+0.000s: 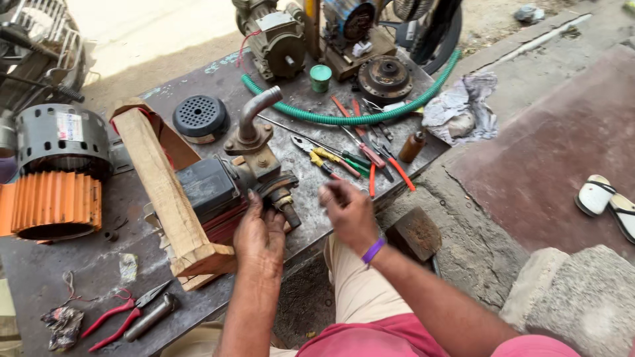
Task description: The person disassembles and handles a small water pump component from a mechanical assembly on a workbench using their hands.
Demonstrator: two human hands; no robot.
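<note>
On the metal bench (218,79), hands grip the pump (254,175).

We see our two bare forearms and hands, left hand (259,233) and right hand (348,213); a purple band (372,250) circles the right wrist, we wear beige trousers (360,291) and what seems a pinkish-red shirt (410,337), its edge barely in view

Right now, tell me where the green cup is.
In the head view, the green cup stands at the far side of the table, inside the curve of the green hose, between a grey motor and a rusty disc.
</note>
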